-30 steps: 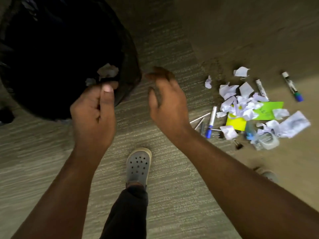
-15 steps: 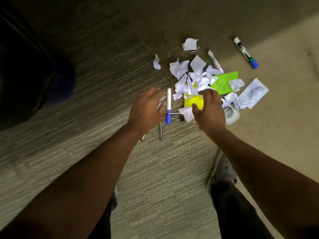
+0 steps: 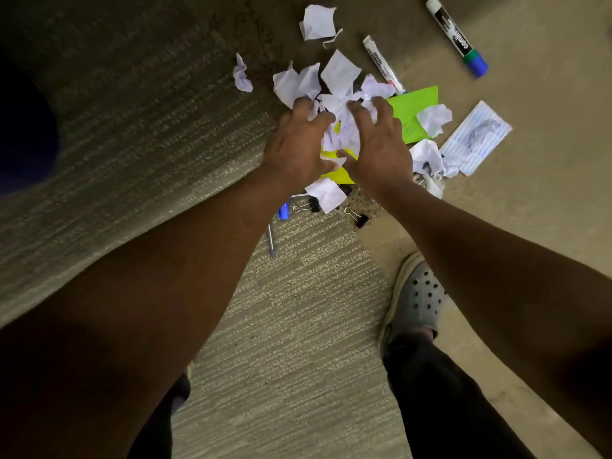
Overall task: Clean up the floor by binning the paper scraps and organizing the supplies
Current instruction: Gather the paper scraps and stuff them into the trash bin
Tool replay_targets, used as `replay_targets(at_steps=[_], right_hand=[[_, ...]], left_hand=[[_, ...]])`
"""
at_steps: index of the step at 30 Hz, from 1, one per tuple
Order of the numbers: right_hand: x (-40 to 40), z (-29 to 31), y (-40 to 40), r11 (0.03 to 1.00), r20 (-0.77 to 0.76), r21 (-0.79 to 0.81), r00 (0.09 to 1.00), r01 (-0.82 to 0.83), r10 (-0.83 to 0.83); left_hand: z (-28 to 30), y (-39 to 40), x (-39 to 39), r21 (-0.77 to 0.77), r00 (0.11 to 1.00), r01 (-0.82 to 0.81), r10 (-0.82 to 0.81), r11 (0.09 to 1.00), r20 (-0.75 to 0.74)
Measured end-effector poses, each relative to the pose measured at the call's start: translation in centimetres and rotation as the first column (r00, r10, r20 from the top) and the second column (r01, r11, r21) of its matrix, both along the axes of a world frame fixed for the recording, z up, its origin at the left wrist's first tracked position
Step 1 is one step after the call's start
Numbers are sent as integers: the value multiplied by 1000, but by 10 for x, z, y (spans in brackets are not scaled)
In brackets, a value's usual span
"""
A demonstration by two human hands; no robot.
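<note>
Crumpled white paper scraps lie heaped on the floor over a yellow sticky note and a green sticky note. My left hand and my right hand press in from both sides, fingers curled around a bunch of scraps between them. More scraps lie apart: one at the top, a small one to the left, one just below my hands. A lined sheet lies to the right.
A blue-capped marker and a white marker lie beyond the pile. Binder clips, a silver pen and a blue pen cap sit under my wrists. A small clear item lies right of them. The dark bin is at the left; my grey shoe is below.
My hands came away from the bin, reached down to the pile and closed in on the scraps. The view swung from the bin to the pile.
</note>
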State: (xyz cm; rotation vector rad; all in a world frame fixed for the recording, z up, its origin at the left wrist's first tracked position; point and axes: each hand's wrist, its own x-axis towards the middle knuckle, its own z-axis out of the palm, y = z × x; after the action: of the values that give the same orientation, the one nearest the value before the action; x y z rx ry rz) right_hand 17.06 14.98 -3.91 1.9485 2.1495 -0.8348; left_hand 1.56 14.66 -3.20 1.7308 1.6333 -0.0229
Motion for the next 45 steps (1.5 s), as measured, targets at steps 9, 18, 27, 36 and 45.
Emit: replay_targets(at_steps=[9,18,27,36,45], right_hand=[[9,-4,6,1000,-89,10,996,-10,11],[21,23,8,951,-217,-46,926,306,-309],[14,85,0,780,-348,-265,699,567,-625],[-130,191,-4,715,-641,-517,342,470,-688],[-336,270,-7,938,-860,-291,377,188,-343]], left_hand=[[-12,-6,9,87,993,-85,91,993,-73],[22,-22,-19,-31,794,-579,572,815,205],[102,-69,-91,-309,417,-802,850,511,322],[219,-89,-182,-284,213,-861,808,421,550],[270,-82,-314,179,264,-964,779,196,569]])
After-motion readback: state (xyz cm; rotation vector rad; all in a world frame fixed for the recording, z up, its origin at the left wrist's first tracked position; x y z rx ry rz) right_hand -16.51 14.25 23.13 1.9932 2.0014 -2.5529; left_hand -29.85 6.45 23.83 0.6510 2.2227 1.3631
